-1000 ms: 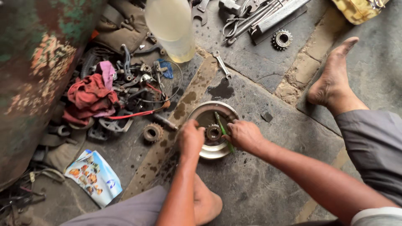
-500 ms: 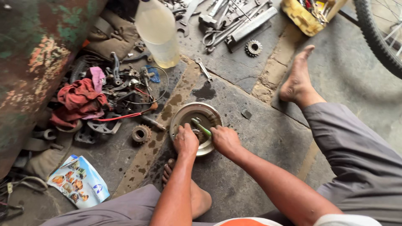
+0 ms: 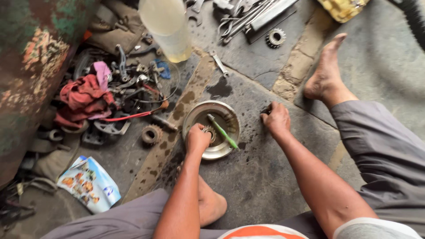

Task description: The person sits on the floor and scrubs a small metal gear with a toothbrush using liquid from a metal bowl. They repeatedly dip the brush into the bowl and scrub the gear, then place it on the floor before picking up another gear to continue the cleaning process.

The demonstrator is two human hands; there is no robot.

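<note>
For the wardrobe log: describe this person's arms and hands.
Both arms are bare to beyond the elbow: no sleeves, gloves, watch or rings show. The left hand and right hand look smudged with dark grime. Grey trousers cover the legs; both feet are bare.

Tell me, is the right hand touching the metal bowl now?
Apart. The head view shows the right hand resting on the concrete floor, with bare floor visible between it and the metal bowl. Only the left hand is in the bowl.

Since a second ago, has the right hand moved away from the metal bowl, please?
Yes. The right hand has left the metal bowl and now rests on the floor to its right, while the left hand stays in it.
</note>
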